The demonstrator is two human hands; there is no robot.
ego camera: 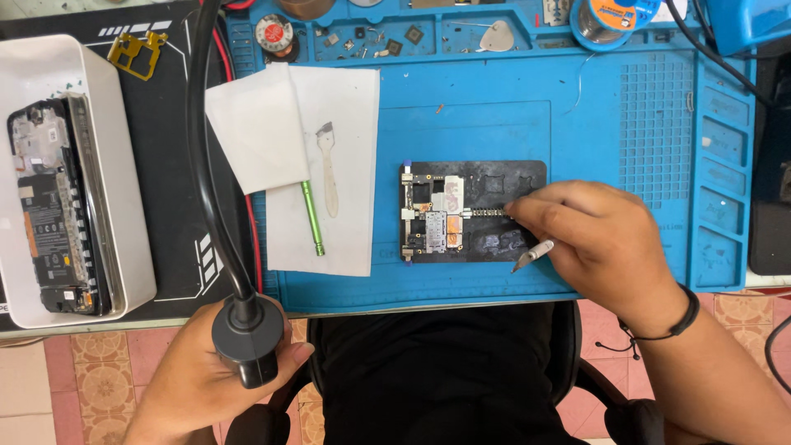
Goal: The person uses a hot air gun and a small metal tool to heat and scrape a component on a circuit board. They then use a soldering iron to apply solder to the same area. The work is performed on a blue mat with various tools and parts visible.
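Nearest the camera, the person's left hand [202, 375] is closed around a dark grey hot-air handle [247, 339], held low at the front edge of the counter [140, 317], over the lap. A thick black hose [202, 148] runs up from the handle and arcs away across the counter.

A little further in, the right hand [606, 243], with a black band on the wrist, rests on a blue silicone work mat [626, 124]. Its fingers [535, 210] are pinched narrow around a slim metal tool [531, 254] whose silver end pokes out below the hand. The fingertips touch a thin strip at the right edge of a phone circuit board [432, 216]. The board sits clamped on a dark holder plate [503, 185] near the middle of the mat.

A judgement on doing this well: the board looks best steadied by the right hand, with the hot-air nozzle kept clear of the fingers and of the paper nearby.

Left of the board lie two white paper sheets [329, 165], one partly folded over the other, with a green-handled tool [311, 218] and a pale flat brush [328, 169] on them. Further left, on a black mat, a white tray [115, 165] holds an opened phone frame [49, 206].

At the far edge, the mat's compartments hold small chips, a solder spool [606, 18] and a round tin [273, 35]. A yellow bracket [136, 51] lies at top left. Patterned pink floor tiles [91, 379] show below the counter.
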